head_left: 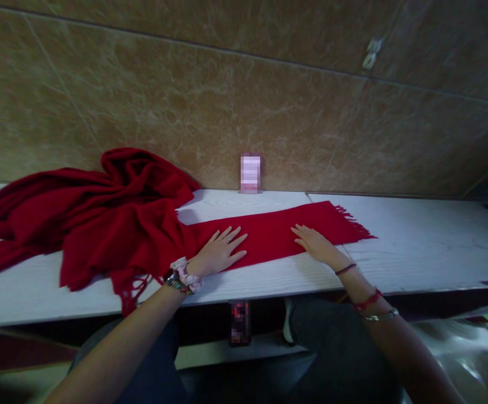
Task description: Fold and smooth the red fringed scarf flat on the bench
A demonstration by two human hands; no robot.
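Note:
A red scarf [269, 233] lies with one end stretched flat, its fringe pointing right. The rest of the red cloth is bunched in a loose heap [113, 219] on the left, with some fringe hanging near the front edge. Pressed on the flat part beside the heap is my left hand [220, 249], palm down, fingers spread. My right hand [314, 244] rests on the same flat strip, closer to the fringed end, with its fingers stretched out. Neither hand grips the fabric.
The scarf is on a long white wood-grain table [416, 241] against a brown tiled wall [185, 106]. A small blurred-out object [250, 173] stands by the wall. My legs are under the front edge. Shiny plastic wrapping [463, 359] shows at the lower right.

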